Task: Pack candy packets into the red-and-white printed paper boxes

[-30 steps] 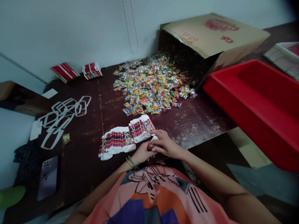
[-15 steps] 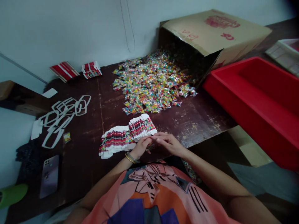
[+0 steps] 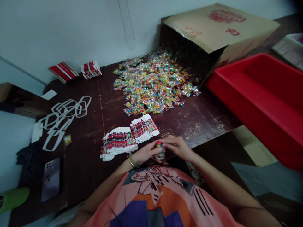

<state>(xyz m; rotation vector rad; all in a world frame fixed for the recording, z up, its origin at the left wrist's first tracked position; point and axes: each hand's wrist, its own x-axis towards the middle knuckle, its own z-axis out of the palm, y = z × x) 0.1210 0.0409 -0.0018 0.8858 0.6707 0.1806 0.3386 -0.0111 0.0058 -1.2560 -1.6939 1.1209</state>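
Close to my body, at the table's front edge, my left hand (image 3: 145, 153) grips a small printed candy box (image 3: 160, 152) with red and many-coloured patches. My right hand (image 3: 178, 147) has its fingers pinched on the upper end of the same box. The box is slightly blurred, so I cannot tell whether its top flap is closed. Just beyond my hands lie two overlapping rows of flat printed cartons (image 3: 118, 142) with white flaps. Farther back spreads a heap of small clear candy packets (image 3: 151, 85).
A large cardboard box (image 3: 222, 25) lies with its open side toward the packets. To the right a red tray (image 3: 258, 94) juts over the table edge. White bands (image 3: 63, 116), a phone (image 3: 51, 179) and a lone packet (image 3: 67, 139) lie left. Bundled cartons (image 3: 91, 70) stand by the wall.
My hands have moved slightly apart and the candy box between them now shows, turned more upright. The view has shifted a little; the cartons and packets stay put.
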